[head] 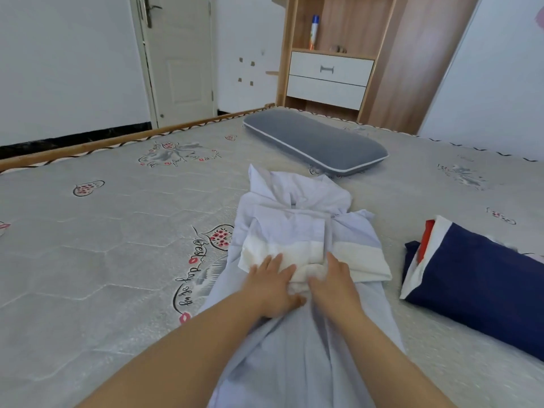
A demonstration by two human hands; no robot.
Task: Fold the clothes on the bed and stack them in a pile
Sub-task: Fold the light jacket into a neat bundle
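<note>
While your two hands rest on the pale blue shirt point(297, 225), it lies in the middle of the bed point(88, 260), running from near you up toward the grey pillow point(316, 142). Your left hand point(272, 287) lies flat on the white band of the shirt, with its fingers straight and a little apart. Your right hand point(332, 285) is just beside it, touching the same white part; its fingers point(316, 285) bend down into the cloth, and you cannot tell if they pinch it. To your right, well apart from the shirt, a folded dark blue garment point(482, 278) with white and red bits lies on the bed. Past the bed you see a white door point(179, 54) and a wooden shelf point(332, 54) with a spray can point(314, 32) on it.
</note>
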